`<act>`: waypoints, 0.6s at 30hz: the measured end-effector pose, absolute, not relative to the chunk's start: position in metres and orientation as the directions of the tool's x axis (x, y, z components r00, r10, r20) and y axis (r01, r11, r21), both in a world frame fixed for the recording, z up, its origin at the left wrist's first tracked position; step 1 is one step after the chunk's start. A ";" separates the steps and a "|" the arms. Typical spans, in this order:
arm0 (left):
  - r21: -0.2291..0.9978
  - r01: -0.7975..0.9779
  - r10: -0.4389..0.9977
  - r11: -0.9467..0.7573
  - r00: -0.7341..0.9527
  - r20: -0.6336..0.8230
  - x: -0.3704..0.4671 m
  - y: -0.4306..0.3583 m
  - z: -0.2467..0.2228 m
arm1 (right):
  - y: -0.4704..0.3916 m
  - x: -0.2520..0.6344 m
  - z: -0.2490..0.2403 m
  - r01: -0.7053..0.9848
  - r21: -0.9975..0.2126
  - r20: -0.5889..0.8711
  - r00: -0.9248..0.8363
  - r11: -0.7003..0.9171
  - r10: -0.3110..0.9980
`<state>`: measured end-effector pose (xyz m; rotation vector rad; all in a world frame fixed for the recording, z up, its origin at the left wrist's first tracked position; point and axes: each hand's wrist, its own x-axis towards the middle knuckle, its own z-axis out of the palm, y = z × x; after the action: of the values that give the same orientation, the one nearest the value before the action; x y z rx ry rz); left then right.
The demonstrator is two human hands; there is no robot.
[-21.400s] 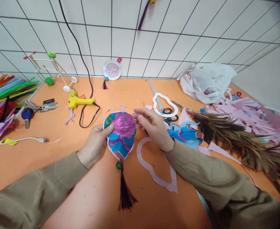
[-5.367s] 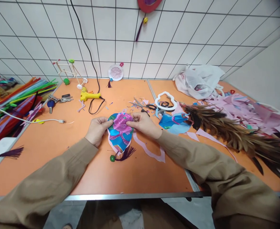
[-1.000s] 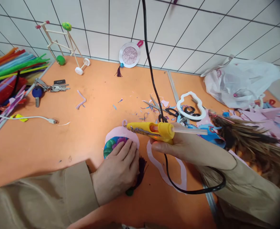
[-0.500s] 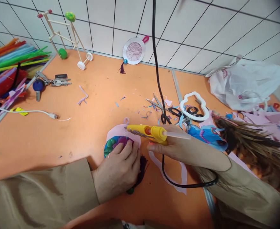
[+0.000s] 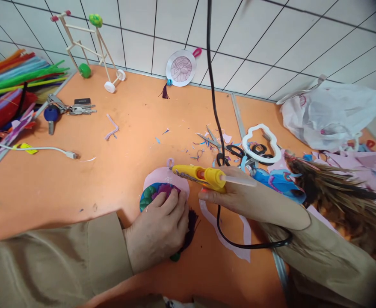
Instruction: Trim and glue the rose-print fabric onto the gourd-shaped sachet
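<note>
My left hand (image 5: 158, 229) presses flat on a small fan-shaped ornament (image 5: 151, 194) with a blue, green and purple flower print on a pink backing (image 5: 162, 175). Its dark tassel (image 5: 192, 222) and green bead (image 5: 175, 257) poke out beside my fingers. My right hand (image 5: 248, 201) grips a yellow glue gun (image 5: 200, 175), nozzle pointing left over the pink top edge of the ornament. The gun's black cord (image 5: 211, 85) runs up out of view and loops under my right wrist.
On the orange table (image 5: 126, 128) lie scissors (image 5: 226, 149), a white gourd-shaped frame (image 5: 260, 143), a pink cut-out strip (image 5: 235, 248), keys (image 5: 67, 110), a white cable (image 5: 46, 149), pipe cleaners (image 5: 11, 85), a stick model (image 5: 88, 51), brown feathers (image 5: 335, 192) and a plastic bag (image 5: 332, 113).
Long before, both hands held the ornament and the glue gun lay on the table. In the last second the gun's nozzle has come slightly lower and closer to the ornament's top edge.
</note>
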<state>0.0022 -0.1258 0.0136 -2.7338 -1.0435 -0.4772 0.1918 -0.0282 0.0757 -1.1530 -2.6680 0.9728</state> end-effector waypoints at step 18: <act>-0.079 0.679 0.611 -0.730 0.701 0.368 0.002 -0.125 0.015 | -0.029 0.196 0.082 0.721 -0.465 -0.281 -0.671 0.514 0.686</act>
<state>0.0021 -0.1253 0.0152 -2.7005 -1.0375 -0.4735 0.1958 -0.0294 0.0816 -1.2957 -2.7864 0.9017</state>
